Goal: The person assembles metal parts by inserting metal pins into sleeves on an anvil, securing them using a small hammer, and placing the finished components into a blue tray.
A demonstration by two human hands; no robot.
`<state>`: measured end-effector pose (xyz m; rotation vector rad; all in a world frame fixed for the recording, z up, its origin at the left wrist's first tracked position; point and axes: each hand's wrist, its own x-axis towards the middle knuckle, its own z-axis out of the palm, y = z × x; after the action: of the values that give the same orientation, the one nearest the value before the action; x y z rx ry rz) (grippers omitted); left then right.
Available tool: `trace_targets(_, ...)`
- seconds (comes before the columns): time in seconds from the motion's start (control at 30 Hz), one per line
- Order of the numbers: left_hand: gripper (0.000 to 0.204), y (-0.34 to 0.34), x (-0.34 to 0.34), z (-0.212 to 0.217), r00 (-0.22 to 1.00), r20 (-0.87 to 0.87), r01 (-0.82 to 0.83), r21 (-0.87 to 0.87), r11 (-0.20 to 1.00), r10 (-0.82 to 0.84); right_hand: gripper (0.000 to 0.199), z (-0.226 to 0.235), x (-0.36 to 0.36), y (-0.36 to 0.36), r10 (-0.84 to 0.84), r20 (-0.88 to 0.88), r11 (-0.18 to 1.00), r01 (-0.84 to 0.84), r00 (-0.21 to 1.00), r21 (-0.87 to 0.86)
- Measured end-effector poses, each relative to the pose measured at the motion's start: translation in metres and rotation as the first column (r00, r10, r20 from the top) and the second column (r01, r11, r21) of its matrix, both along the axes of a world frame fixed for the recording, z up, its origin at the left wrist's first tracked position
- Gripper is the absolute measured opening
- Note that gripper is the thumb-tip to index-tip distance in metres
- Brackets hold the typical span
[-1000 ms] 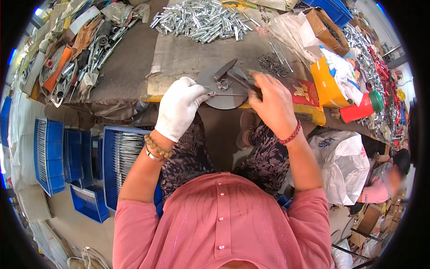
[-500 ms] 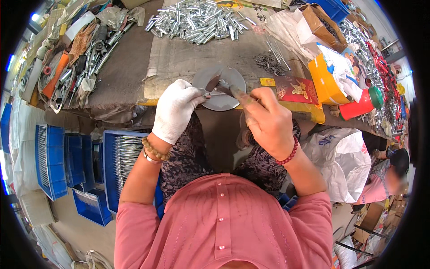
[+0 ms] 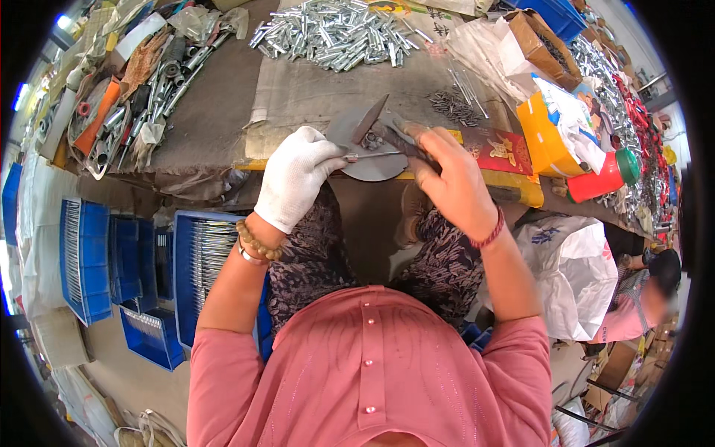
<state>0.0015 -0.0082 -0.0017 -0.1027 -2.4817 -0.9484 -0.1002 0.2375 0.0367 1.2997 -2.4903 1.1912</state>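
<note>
My left hand (image 3: 296, 173), in a white glove, is closed with thumb and finger pinching a thin metal rod (image 3: 372, 155). The rod points right, across a round grey metal plate (image 3: 380, 170) at the table's front edge. Bare and wrapped round a dark handle, my right hand (image 3: 454, 175) grips a hammer. The hammer's dark, wedge-shaped head (image 3: 371, 119) is above the plate, beyond the rod. Part of the handle is hidden by my fingers.
Silvery metal sleeves (image 3: 335, 37) are heaped at the back. Small dark pins (image 3: 456, 109) lie right of the plate, near a red packet (image 3: 497, 149) and a red jar (image 3: 599, 177). Tools clutter the left. Blue bins (image 3: 83, 261) of rods stand low left; a person (image 3: 633, 298) is at right.
The hammer head has swung up and away from the rod, and my right hand has turned with it. My left hand still pinches the rod in nearly the same place.
</note>
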Motion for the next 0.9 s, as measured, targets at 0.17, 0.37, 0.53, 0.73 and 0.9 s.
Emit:
trace_targets(0.17, 0.015, -0.002, 0.003, -0.003, 1.0, 0.007, 0.012, 0.026, 1.0, -0.012, 0.033, 0.005, -0.005, -0.003, 0.013, -0.466, 0.975, 0.093, 0.885, 0.204)
trace_targets(0.37, 0.018, 0.008, 0.008, -0.005, 0.996, -0.069, -0.069, -0.061, 0.996, 0.064, 0.016, -0.014, 0.037, -0.012, -0.032, -0.25, 0.974, 0.086, 0.968, 0.209)
trace_targets(0.53, 0.032, 0.038, 0.027, -0.018, 0.94, -0.189, -0.287, 0.011, 0.958, 0.284, 0.019, -0.011, 0.053, -0.013, -0.046, 0.411, 0.968, -0.06, 0.911, 0.242)
trace_targets(0.73, 0.057, 0.057, 0.044, -0.015, 0.961, 0.276, -0.246, 0.831, 0.499, 0.015, 0.021, -0.009, 0.067, -0.017, -0.008, 0.809, 0.996, -0.069, 0.588, 0.06)
trace_targets(0.9, 0.063, 0.052, 0.05, -0.023, 0.971, 0.238, -0.216, 0.9, 0.379, -0.012, 0.024, -0.027, 0.076, -0.026, 0.054, 0.85, 0.992, -0.124, 0.524, 0.013)
